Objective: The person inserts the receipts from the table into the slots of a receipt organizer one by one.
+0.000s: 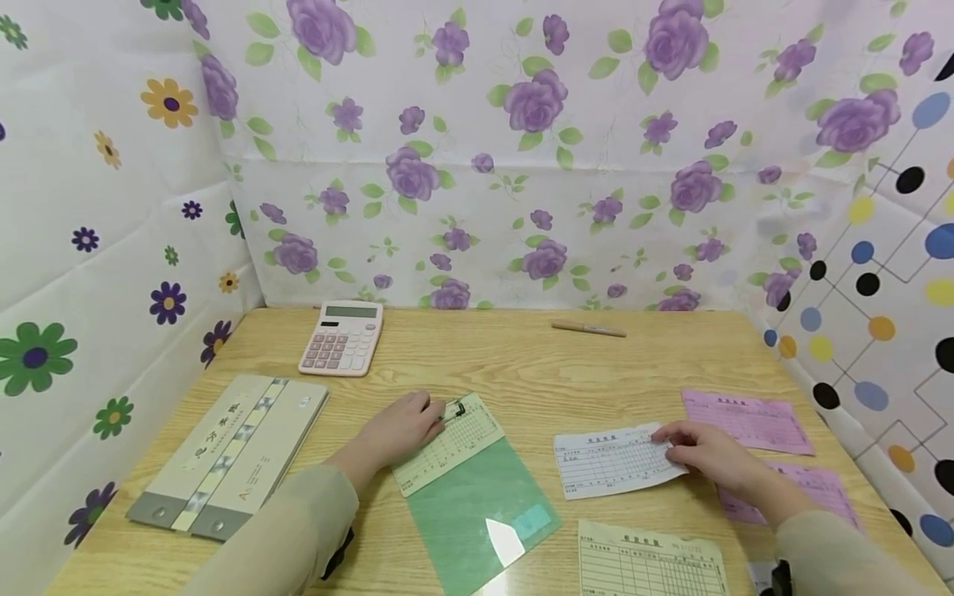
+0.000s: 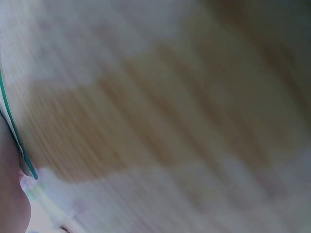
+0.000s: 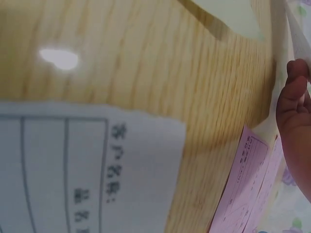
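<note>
My left hand [image 1: 401, 426] grips the upper left edge of a green see-through clipboard [image 1: 465, 509], its fingers by the metal clip [image 1: 456, 410]. A pale yellow form [image 1: 447, 455] lies under that clip. The left wrist view catches only the board's green edge [image 2: 15, 133] beside part of the hand. With thumb and fingers, my right hand [image 1: 708, 457] pinches the right end of a white printed form [image 1: 611, 465]. That end is raised above the table. In the right wrist view the fingers [image 3: 294, 92] hold the sheet at the frame's right edge.
Pink forms [image 1: 753, 420] lie right of the right hand; another yellow form [image 1: 648, 563] is at the front, near a white sheet [image 3: 141, 170]. A beige binder [image 1: 231, 455] lies left, a pink calculator [image 1: 343, 338] and a pen [image 1: 589, 329] farther back. Patterned cloth walls surround the table.
</note>
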`<state>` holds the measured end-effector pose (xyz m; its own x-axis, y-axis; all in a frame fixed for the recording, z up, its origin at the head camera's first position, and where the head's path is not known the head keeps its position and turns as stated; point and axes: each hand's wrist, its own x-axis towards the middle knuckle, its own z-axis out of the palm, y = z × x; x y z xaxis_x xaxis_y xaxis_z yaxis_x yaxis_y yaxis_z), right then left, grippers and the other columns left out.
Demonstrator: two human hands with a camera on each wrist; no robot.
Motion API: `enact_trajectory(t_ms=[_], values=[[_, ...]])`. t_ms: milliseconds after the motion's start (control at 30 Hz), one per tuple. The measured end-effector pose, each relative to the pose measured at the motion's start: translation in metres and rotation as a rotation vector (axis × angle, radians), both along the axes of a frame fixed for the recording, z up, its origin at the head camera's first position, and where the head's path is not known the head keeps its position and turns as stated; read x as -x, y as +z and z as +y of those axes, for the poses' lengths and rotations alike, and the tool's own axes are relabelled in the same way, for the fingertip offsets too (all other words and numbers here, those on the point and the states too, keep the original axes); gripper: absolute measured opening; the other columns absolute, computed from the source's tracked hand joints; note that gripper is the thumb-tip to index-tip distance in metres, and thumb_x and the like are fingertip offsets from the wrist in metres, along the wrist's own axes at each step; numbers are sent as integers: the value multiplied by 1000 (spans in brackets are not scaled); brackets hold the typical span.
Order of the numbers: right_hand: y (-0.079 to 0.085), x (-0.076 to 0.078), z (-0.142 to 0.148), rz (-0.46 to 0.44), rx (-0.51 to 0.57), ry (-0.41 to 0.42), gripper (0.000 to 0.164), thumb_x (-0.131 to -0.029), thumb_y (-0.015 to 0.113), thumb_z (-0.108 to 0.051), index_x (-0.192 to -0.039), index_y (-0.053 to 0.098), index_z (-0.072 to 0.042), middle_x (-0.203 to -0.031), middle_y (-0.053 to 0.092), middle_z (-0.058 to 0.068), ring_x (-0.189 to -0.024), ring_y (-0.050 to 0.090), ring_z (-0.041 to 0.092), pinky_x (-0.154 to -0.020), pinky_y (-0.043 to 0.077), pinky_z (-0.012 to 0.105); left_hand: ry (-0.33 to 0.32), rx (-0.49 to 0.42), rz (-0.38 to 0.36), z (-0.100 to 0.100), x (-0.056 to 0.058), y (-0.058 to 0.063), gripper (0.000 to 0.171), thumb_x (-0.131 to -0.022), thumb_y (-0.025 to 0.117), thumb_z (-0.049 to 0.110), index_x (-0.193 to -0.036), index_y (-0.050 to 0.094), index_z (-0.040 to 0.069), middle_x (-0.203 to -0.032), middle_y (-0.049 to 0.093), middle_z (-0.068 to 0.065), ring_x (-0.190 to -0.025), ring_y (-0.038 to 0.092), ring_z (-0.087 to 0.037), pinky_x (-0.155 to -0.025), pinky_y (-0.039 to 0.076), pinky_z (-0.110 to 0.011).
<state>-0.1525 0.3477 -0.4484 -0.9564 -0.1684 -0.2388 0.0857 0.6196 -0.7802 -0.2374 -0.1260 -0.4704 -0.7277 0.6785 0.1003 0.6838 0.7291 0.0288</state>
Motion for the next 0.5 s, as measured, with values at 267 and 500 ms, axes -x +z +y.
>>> enact_trajectory(t_ms=[267,500], values=[[0,4,-10,55,-130,-20,36,-89,63,-39,-114,63,-14,-115,56,9,-97,51,22,-74,44,33,13,1,-25,1,0,1,23,-99,47,35,-113,52,18,-87,38,3,-73,37,-11,-64,36,-26],[11,9,-24,78,-97,-2,38,-90,62,-39,-118,60,-13,-114,57,8,-96,54,20,-75,47,34,14,11,-16,0,1,0,23,-99,46,36,-114,52,19,-87,38,4,-74,37,-10,-65,36,-26]])
